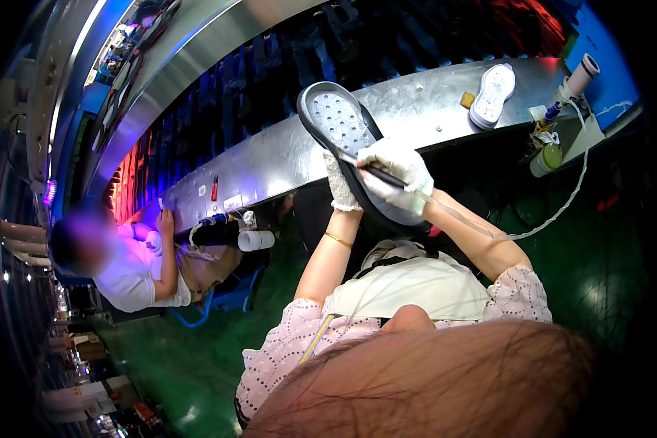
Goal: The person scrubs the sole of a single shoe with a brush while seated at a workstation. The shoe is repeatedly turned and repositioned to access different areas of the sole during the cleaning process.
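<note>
A dark shoe sole (333, 111) with a grey, dimpled inner face is held up in front of the metal ledge, tilted. My left hand (341, 184), in a white knitted glove, grips its left edge from beneath. Over the sole's middle, my right hand (400, 172), also gloved, is closed round a dark-handled brush (384, 177), whose tip is near the sole's inner face. A clear tube (555, 221) trails from the brush handle off to the right. Farther right, a white sole (493, 93) lies on the ledge beside a small tan block (467, 99).
The metal ledge (285, 155) runs along a dark conveyor (270, 80) with a red glow at both ends. At the right stand a tube fitting (551, 120) and a yellowish cup (546, 159). A co-worker (142, 266) sits at the left, near a red-handled tool (214, 190) and a white cup (256, 240).
</note>
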The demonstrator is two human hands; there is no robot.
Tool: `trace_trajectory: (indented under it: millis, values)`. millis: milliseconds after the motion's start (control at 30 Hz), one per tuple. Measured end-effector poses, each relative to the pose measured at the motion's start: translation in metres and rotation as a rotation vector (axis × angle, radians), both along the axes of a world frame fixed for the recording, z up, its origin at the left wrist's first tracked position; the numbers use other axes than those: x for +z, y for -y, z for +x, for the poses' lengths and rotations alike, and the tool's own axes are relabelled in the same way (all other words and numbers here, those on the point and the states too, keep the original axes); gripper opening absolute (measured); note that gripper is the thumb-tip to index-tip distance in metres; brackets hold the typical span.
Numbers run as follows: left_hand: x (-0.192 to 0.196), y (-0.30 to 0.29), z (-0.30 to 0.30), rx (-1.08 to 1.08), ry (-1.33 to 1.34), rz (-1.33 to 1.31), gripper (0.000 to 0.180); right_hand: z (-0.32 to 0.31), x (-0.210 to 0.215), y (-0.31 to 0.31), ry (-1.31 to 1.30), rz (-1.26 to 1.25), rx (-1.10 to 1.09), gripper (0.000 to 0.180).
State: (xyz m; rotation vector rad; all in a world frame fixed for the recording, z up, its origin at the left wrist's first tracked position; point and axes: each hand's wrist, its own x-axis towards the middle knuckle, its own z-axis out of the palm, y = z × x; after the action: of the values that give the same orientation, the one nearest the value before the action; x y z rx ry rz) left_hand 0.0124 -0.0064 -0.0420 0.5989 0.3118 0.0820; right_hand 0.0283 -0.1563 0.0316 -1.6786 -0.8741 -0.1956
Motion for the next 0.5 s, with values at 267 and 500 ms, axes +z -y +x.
trace_trajectory:
  millis: [267, 500]
  values:
    - [0.015, -0.004, -0.009, 0.0, 0.21, 0.053, 0.075, -0.01, -0.002, 0.006, -0.2, 0.068, -0.027, 0.016]
    - [0.008, -0.013, -0.003, 0.019, 0.238, 0.022, 0.074, -0.023, -0.004, 0.015, -0.432, 0.128, 0.134, 0.015]
